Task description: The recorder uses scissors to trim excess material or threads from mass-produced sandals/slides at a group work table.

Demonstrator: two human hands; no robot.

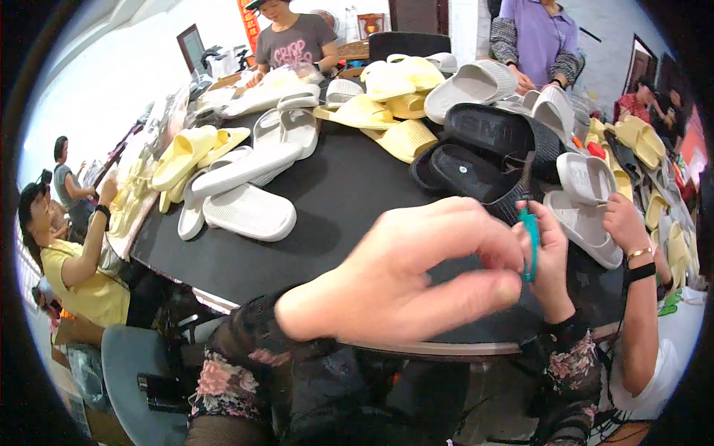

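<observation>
Teal handle loops on the scissors (530,244), with a narrow dark blade end poking upward, and they're in the right hand (550,249), fingers wrapped around the handles. They sit just in front of a stack of black slippers (476,130), blade overlapping the nearest one in view, though I can't tell if they actually touch. The left hand (405,271) is big and a bit blurry up front, just left of the scissors: a released sort of grip, fingers loosely curled, thumb spread away from them.

All this is over a black table (357,186) with a pale edge, and it's pretty loaded. Grey slippers (249,212) lie in a loose heap on the left, yellow slippers (182,156) right beside them, and more pale yellow ones pile up at the back. At right, a co-worker's hand (625,223) with a bracelet and dark wristband is on a light grey slipper (587,178). Room has white walls (111,82), a grey chair (137,383) lower left, and a person in a purple shirt (535,37) across the table.

Texture-wise, the front grey slipper has a finely ribbed footbed, rounded toe and thick sole. The black ones are chunky with wide straps, ridged along the outside. Sleeves (230,383) are sheer black with pink flowers.
</observation>
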